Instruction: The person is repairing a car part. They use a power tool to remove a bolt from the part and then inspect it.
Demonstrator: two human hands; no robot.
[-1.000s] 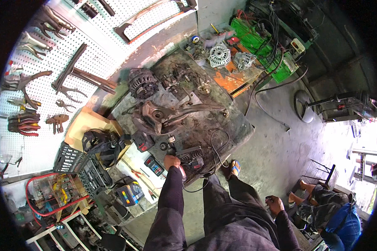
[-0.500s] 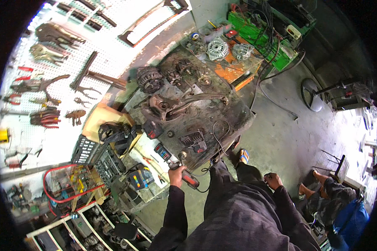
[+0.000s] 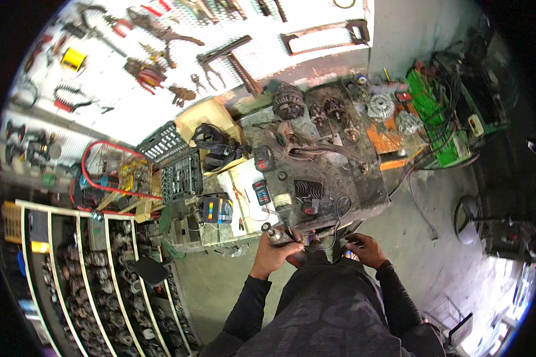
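My left hand (image 3: 270, 256) is closed around a red-and-black power tool (image 3: 294, 253) with a silver cylindrical nose, held at the bench's near edge. My right hand (image 3: 368, 250) has curled fingers at a lower right position; what they hold, if anything, is unclear. Near the tool, a dark cable (image 3: 339, 217) loops over the grimy metal bench (image 3: 363, 196), beside a black ribbed unit (image 3: 308, 189). A handheld electronic device (image 3: 261, 191) lies on white board to the left, below a red-black battery (image 3: 262, 157). A rusty metal arm assembly (image 3: 315, 152) and dark alternator (image 3: 289, 104) lie farther back.
Left are socket cases (image 3: 181, 178), a red wire basket (image 3: 110, 178) and parts shelving (image 3: 107, 273). A tool pegboard (image 3: 250, 24) backs the bench. Silver alternators (image 3: 381, 106) and green crates (image 3: 441, 143) stand right, with hanging cords and a round stand base (image 3: 466, 220) on the floor.
My view has swung left, showing more shelving and losing the seated person at the right. My left hand has raised and tilted the tool; my right hand has moved up toward it.
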